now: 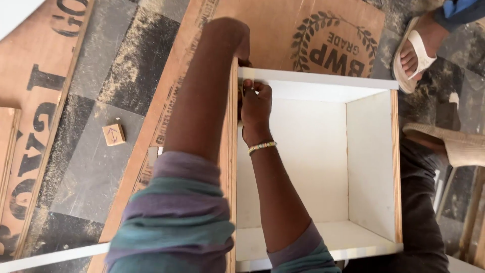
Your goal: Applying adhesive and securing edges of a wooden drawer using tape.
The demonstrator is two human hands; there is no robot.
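White laminated box [313,151] lying open-side-up, centre-right of frame. Both hands meeting at its upper-left corner: right hand [256,108] inside, pinching small unclear item against side panel [233,151]; left hand [237,43] outside, gripping panel's top end. Panel's long axis running bottom-to-top.

Hidden and cut-off parts at the white box

The left hand [237,43] has its fingers hidden behind the white box [371,156] corner; whatever the right hand [256,108] pinches is too small to tell; a sandalled foot [417,50] is cut off at the top edge.
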